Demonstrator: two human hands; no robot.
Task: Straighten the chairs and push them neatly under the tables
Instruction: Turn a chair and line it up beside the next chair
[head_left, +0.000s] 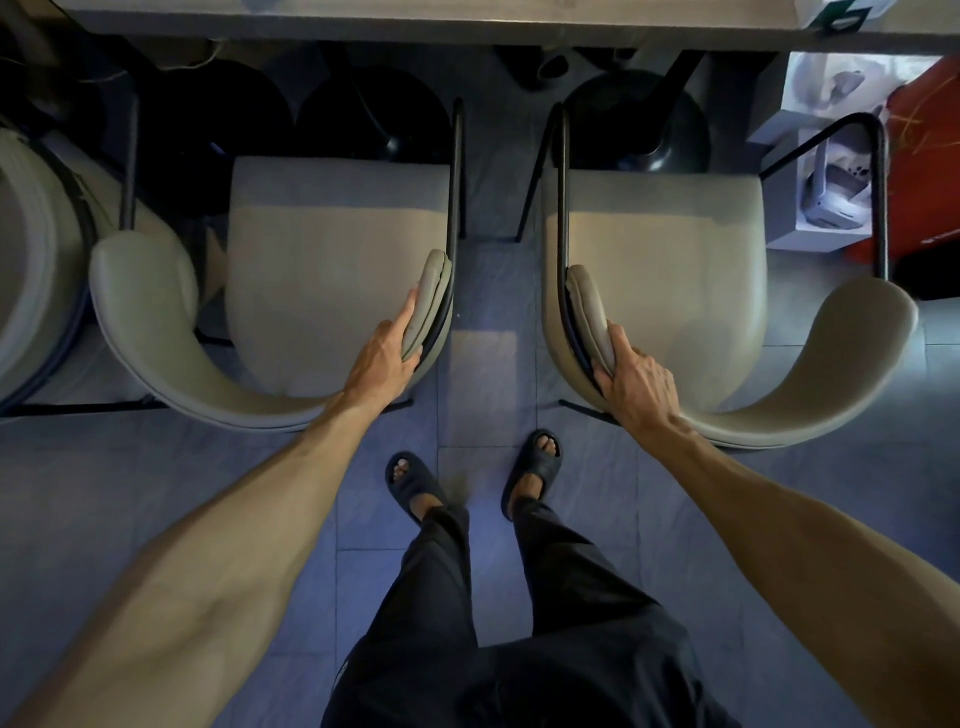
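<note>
Two beige padded chairs with black metal frames stand side by side, facing a grey table edge (415, 23) along the top. My left hand (387, 358) grips the right end of the curved backrest of the left chair (332, 270). My right hand (636, 382) grips the left end of the backrest of the right chair (670, 270). Both seats stick out from under the table, their front edges near its edge. A narrow gap of floor separates the two chairs.
A third beige chair (31, 260) shows partly at the far left. Black round table bases (374, 124) sit under the table. White boxes (826, 208) and a red object (930, 156) stand at the right. My sandalled feet (415, 486) rest on blue floor tiles.
</note>
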